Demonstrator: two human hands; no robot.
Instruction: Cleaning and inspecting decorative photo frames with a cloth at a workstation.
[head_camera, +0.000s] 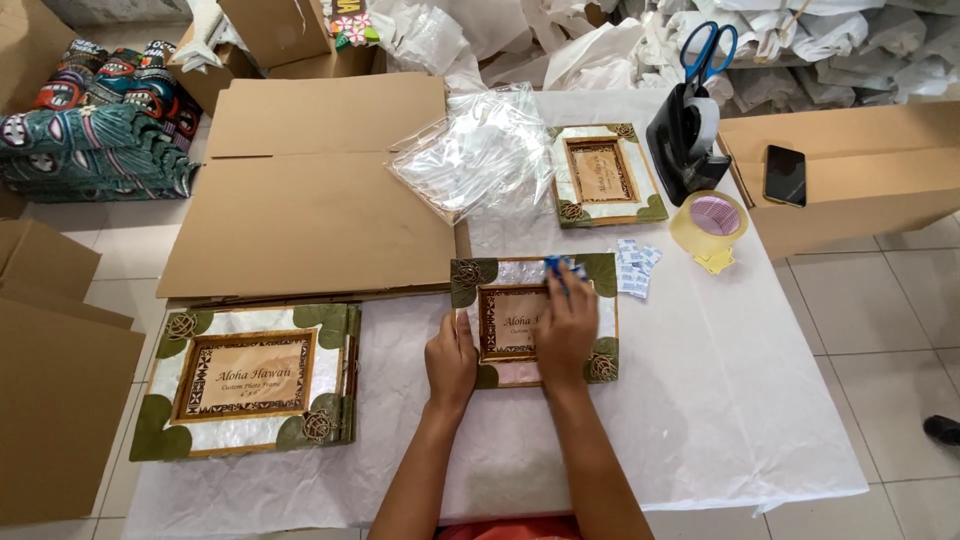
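1. Two hands are laid on a small decorated photo frame (533, 320), which lies flat on the white-covered table (720, 400), near its middle.
2. The left hand (451, 362) is pressed, fingers together, against the frame's left edge.
3. The right hand (566, 325) is spread over the frame's middle, and a small blue-and-white packet (560, 266) is pinched at its fingertips near the frame's top edge.
4. More such packets (635, 266) are scattered just right of the frame.
5. A larger stack of frames (250, 380) is set to the left, another frame (604, 174) farther back beside clear plastic bags (475, 152).
6. A tape roll (710, 224) is seen at the right.
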